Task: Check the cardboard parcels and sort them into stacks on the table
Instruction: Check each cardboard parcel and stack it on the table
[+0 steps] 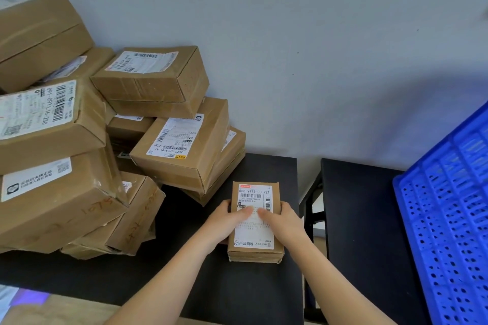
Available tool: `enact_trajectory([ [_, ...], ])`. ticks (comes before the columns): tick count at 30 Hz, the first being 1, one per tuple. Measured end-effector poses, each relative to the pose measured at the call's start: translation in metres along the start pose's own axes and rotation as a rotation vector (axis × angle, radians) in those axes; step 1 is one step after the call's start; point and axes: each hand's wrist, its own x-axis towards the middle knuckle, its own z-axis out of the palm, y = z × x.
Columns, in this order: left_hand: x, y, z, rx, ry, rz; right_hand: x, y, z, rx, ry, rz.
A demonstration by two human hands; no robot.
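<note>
Small flat brown cardboard parcel (254, 237) with a white label, lying near the right edge of the black table (237, 295), beside a heap of larger brown parcels (79, 155). Left hand (227, 219) and right hand (284, 219) grasp its sides, thumbs on the label.

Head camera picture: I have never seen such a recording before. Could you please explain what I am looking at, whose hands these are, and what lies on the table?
There is no machine here. A person wears one camera on the head, so you look forward and down along their own arms. The left hand and the right hand grip a small parcel by its sides, with the thumbs on its white label. It is low at the black table; I cannot tell whether it rests there. To its left lies a loose pile of brown parcels. On the right are a second black table and a blue plastic crate.
</note>
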Motion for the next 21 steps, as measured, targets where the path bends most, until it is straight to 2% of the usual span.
enact_trajectory([
  [21,0.0034,-0.0086,-0.0011,-0.052,0.021,-0.046,-0.0077,-0.0034,-0.0003,-0.022,-0.01,-0.01],
])
